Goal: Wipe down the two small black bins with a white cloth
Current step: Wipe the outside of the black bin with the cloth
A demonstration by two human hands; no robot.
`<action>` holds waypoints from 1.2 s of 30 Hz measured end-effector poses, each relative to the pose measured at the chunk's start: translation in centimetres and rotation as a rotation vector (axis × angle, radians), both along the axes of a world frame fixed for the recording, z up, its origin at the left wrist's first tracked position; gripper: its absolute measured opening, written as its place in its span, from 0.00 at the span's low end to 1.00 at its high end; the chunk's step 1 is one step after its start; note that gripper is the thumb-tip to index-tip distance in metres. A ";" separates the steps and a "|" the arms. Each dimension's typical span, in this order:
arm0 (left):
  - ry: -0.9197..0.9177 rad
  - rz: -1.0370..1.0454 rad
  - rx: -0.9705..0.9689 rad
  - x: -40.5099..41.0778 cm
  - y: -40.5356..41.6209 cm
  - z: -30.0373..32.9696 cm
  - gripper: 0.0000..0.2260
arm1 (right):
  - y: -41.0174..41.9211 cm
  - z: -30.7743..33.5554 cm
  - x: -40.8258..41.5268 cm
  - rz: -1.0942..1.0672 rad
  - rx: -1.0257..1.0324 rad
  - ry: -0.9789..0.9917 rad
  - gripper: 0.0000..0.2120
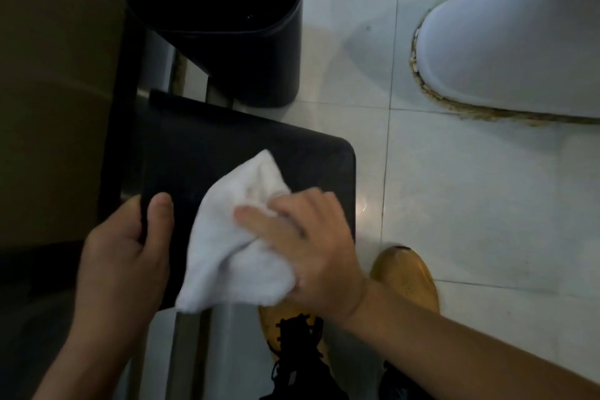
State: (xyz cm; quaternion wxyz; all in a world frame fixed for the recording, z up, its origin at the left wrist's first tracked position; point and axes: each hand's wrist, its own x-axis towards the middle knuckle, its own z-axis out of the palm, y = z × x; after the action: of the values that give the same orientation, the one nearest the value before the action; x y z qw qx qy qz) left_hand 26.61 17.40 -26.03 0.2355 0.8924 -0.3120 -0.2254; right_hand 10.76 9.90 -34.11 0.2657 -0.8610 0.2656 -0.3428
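Observation:
Two small black bins stand on the tiled floor. The near bin [207, 153] shows its flat dark lid right below me. My left hand [126, 247] grips the lid's left edge, thumb on top. My right hand [311, 243] holds a bunched white cloth [237, 237] and presses it onto the lid's near right part. The far bin [227, 10] sits just beyond, its top open and dark inside.
A white toilet base [506, 52] with a stained seal stands on the white floor tiles [470, 204] at the upper right. A tan wall or panel [55, 91] runs along the left. My yellow shoe [406, 282] is beside the near bin.

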 end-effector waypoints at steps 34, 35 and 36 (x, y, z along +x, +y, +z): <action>0.382 0.045 -0.232 1.1 0.2 -0.2 0.21 | -3.7 3.6 -2.3 -0.164 0.630 0.198 0.36; 0.407 0.047 -0.230 1.1 0.2 -0.2 0.22 | -3.2 3.4 -2.4 -0.083 0.539 0.291 0.41; 0.439 0.051 -0.227 1.1 0.0 -0.1 0.22 | -2.8 3.1 -2.5 -0.019 0.430 0.399 0.46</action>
State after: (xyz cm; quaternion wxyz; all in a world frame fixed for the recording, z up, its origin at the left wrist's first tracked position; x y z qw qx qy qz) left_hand 27.68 17.44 -26.09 0.4018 0.7975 -0.2542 -0.3714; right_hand 8.31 7.06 -31.05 0.3811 -0.8329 0.3873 -0.1052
